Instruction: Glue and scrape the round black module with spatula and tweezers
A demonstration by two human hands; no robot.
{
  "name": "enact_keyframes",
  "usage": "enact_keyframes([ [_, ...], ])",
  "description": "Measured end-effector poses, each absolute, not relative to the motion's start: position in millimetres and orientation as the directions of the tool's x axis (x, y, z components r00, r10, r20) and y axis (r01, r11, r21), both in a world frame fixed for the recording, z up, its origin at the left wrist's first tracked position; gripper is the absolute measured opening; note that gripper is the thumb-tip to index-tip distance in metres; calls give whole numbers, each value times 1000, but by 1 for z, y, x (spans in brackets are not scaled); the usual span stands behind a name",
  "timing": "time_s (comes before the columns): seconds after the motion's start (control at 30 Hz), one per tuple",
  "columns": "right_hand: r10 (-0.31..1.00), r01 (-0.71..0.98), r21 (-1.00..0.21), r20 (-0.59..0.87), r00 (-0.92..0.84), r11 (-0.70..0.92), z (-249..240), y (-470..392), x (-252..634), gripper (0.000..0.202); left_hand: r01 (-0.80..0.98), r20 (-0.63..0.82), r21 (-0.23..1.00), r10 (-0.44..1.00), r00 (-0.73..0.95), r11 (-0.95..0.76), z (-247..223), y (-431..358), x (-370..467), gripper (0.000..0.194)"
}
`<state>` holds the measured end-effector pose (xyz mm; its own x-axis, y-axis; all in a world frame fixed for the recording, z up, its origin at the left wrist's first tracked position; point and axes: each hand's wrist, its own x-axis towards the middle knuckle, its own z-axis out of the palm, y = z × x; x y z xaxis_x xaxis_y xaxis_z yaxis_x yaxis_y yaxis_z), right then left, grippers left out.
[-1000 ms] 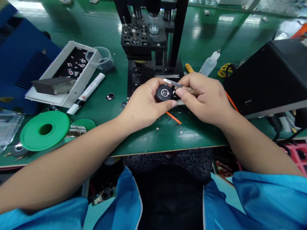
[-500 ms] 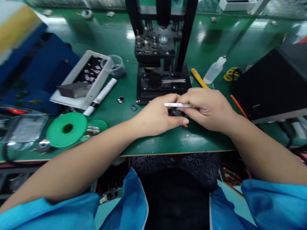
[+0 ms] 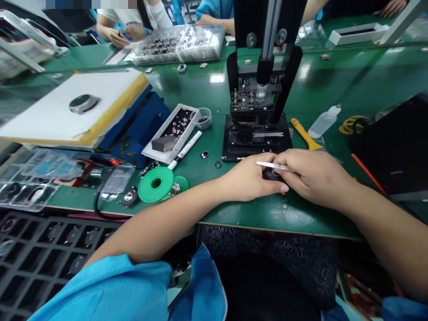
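Between my two hands is a small round black part (image 3: 272, 174), mostly covered by fingers. My left hand (image 3: 249, 177) is closed around its left side, thumb below it. My right hand (image 3: 312, 174) pinches a thin white tool (image 3: 267, 165) that lies over the part and points left; its fingertips meet those of my left hand. Just behind the hands stands a black press (image 3: 257, 140) with a metal strip on its base. Two small round pieces, one black and silver (image 3: 204, 154) and one dark ring (image 3: 218, 165), lie left of the press.
Left are a green spool (image 3: 156, 184), a white marker (image 3: 189, 146), a white tray (image 3: 157, 156) of small parts and a blue machine (image 3: 133, 129). Right are a yellow-handled brush (image 3: 302, 132), a bottle (image 3: 324, 121) and a black box (image 3: 394, 142). People's hands show across the table.
The camera view has turned left and up, so the scene sits further right and lower, and people across the table show. Both hands keep nearly the same hold.
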<state>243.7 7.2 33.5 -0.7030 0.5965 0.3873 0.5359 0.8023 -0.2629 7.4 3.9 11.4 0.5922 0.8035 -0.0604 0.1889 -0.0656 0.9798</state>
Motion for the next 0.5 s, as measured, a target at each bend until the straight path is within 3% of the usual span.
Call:
enact_keyframes([
  [0.37, 691, 597, -349, 335, -641, 722, 31, 6, 241, 25, 147, -35, 986, 756, 654, -81, 10, 7, 7, 33],
  [0.5, 768, 606, -472, 375, -519, 640, 35, 6, 239, 23, 182, -71, 982, 776, 627, -57, 13, 7, 5, 49],
])
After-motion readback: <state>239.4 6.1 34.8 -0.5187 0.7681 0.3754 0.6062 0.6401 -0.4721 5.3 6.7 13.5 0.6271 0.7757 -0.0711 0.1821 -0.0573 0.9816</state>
